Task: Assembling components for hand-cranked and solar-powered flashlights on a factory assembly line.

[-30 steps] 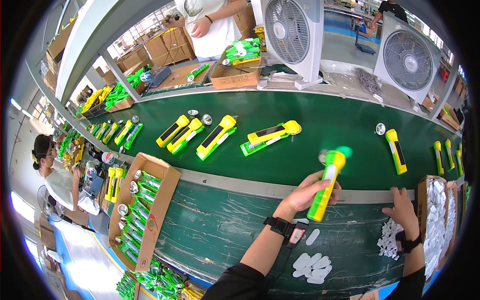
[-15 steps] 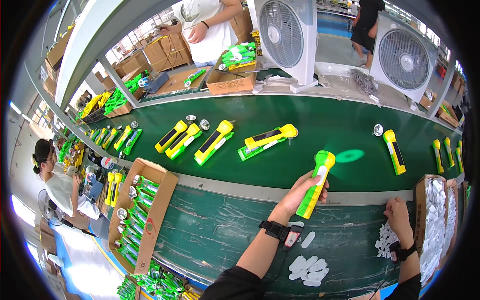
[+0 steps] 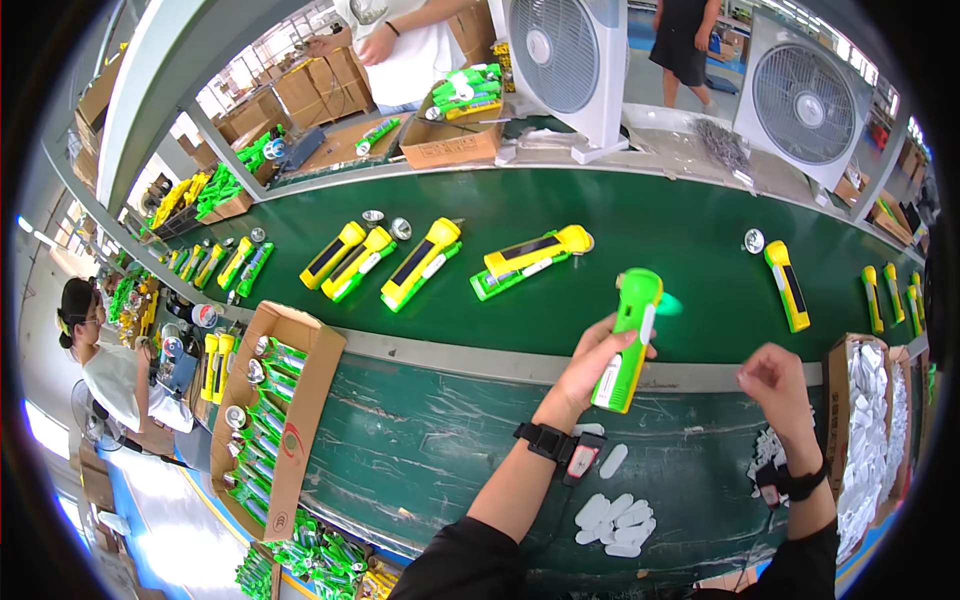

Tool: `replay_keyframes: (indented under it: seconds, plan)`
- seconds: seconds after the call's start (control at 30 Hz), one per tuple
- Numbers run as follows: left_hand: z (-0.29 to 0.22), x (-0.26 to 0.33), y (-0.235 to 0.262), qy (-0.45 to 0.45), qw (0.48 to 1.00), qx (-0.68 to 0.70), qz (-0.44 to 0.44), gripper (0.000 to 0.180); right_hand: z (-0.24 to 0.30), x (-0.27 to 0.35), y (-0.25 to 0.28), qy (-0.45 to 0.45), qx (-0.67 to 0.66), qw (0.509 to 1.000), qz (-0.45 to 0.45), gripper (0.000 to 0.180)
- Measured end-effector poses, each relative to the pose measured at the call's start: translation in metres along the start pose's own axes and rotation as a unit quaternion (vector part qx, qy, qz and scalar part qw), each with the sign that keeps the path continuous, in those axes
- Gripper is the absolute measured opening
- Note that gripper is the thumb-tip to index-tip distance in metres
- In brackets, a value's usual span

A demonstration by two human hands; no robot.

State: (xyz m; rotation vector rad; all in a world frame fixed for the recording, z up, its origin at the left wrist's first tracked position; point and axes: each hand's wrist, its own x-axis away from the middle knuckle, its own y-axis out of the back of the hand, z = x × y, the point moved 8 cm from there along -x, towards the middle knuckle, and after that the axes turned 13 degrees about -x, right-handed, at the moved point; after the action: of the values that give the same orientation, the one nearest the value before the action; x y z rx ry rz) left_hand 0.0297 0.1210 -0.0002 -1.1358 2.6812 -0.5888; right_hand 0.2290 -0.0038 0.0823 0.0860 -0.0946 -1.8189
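A green and yellow flashlight (image 3: 636,315) is in my left hand (image 3: 592,366), the fingers wrapped round its body. Its head points up and away, and a green glow shows on the belt beside it. To the right, my right hand (image 3: 776,388) is raised above the worktop with fingers curled and pinched together; whatever lies between them is too small to make out. Beneath that hand is a heap of small white parts (image 3: 765,456). Several white oval plates (image 3: 614,524) lie loose on the worktop (image 3: 430,450), near my left wrist.
Beyond the worktop runs a green belt (image 3: 560,205) carrying several flashlights (image 3: 420,265). A carton (image 3: 318,385) of green flashlight bodies stands left; a box of white pieces (image 3: 866,450) stands right. Fans (image 3: 566,55) and other people (image 3: 115,365) are around.
My left hand has rolled the flashlight, turning more of its green side into view. The glow on the belt has shrunk. My right hand has risen from beside the small-parts heap and moved left.
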Motion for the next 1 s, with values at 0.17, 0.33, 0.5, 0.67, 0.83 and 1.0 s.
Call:
replay_keyframes:
  seconds: [0.17, 0.33, 0.5, 0.67, 0.83, 1.0]
  plan:
    - [-0.013, -0.001, 0.004, -0.054, 0.994, 0.053, -0.079, 0.041, 0.012, -0.031, -0.046, 0.015, -0.135, 0.989, 0.064, 0.008]
    - [-0.017, 0.001, -0.003, -0.092, 0.993, 0.036, -0.069, 0.070, 0.000, -0.064, -0.071, 0.019, -0.239, 0.971, 0.013, 0.011]
    - [-0.027, 0.001, -0.007, -0.131, 0.987, -0.067, -0.069, 0.080, -0.022, -0.080, -0.110, 0.013, -0.319, 0.946, 0.049, 0.008]
    - [-0.034, -0.002, -0.005, -0.177, 0.976, -0.107, -0.071, 0.080, -0.032, -0.088, -0.129, -0.041, -0.312, 0.949, 0.023, 0.009]
    - [-0.045, 0.002, -0.001, -0.197, 0.967, -0.133, -0.093, 0.080, -0.028, -0.093, -0.134, -0.016, -0.302, 0.953, 0.001, 0.011]
    - [-0.033, 0.000, -0.001, -0.205, 0.952, -0.189, -0.126, 0.082, -0.033, -0.093, -0.121, 0.074, -0.271, 0.958, -0.061, 0.026]
